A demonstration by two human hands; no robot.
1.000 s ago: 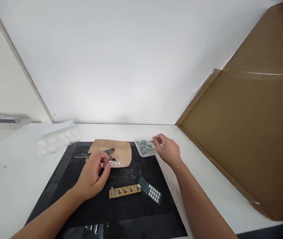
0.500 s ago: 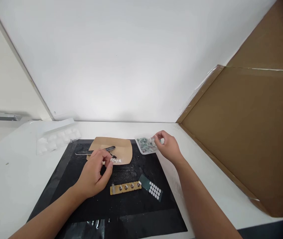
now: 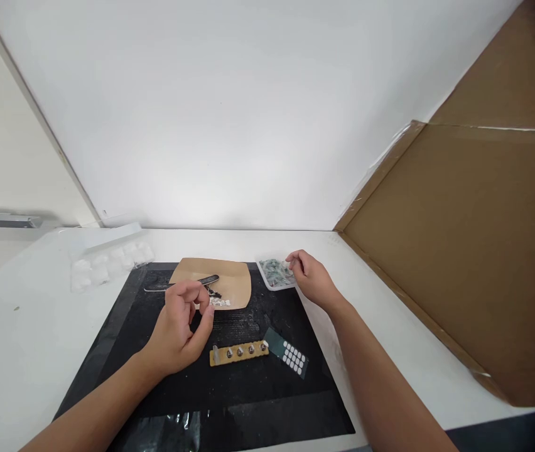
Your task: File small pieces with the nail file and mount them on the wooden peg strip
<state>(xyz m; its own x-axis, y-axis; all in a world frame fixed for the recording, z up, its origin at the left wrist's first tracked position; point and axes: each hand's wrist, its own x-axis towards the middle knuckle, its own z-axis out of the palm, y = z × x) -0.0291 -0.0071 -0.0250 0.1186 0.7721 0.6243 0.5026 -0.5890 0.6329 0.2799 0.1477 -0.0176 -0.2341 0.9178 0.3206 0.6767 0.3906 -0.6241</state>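
Note:
My left hand (image 3: 178, 329) hovers over the black mat (image 3: 107, 351) with fingers curled toward the thumb; I cannot tell if anything is in it. Just beyond its fingertips, small white pieces (image 3: 220, 302) and a dark flat tool (image 3: 204, 280) lie on a tan paper sheet (image 3: 237, 282). My right hand (image 3: 312, 279) rests at the right rim of a small clear tray (image 3: 267, 284) of grey-green bits, fingertips pinched on that rim. Between the arms lie a tan strip with several metal studs (image 3: 239, 353) and a dark card with white dots (image 3: 289, 356).
A clear plastic blister tray (image 3: 107, 260) sits at the back left of the white table (image 3: 22, 339). A large cardboard sheet (image 3: 460, 251) leans along the right side. Crinkled clear film (image 3: 178, 427) lies on the mat's near edge. A white wall stands behind.
My left hand lifted a little and curled its fingers tighter. My right hand shifted slightly along the tray's right rim. The view tilted a bit.

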